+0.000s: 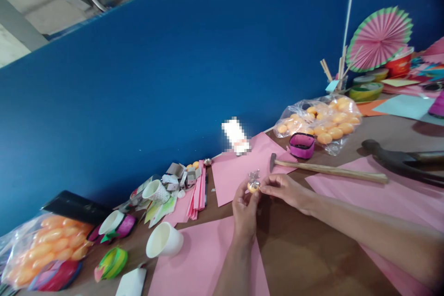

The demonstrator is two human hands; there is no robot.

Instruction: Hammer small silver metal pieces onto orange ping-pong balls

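Note:
A small orange ball (253,187) with a silvery ornament on its top is held up over the brown table, in the middle of the view. My left hand (244,208) grips it from below between thumb and fingers. From the right, my right hand (282,188) reaches in with thumb and forefinger pinched together at the ball's side; whatever is between those fingertips is too small to make out. Sheets of pink paper (204,259) lie beneath and around the hands. Just behind the right hand rests a hammer (333,171) with a wooden handle.
Bags of orange balls (333,120) (52,245) lie at right back and left front. A white cup (164,240), small boxes (176,173) and a green tape roll (111,262) sit left. A purple band (301,145), dark tool (398,159) and paper fan (379,39) are right.

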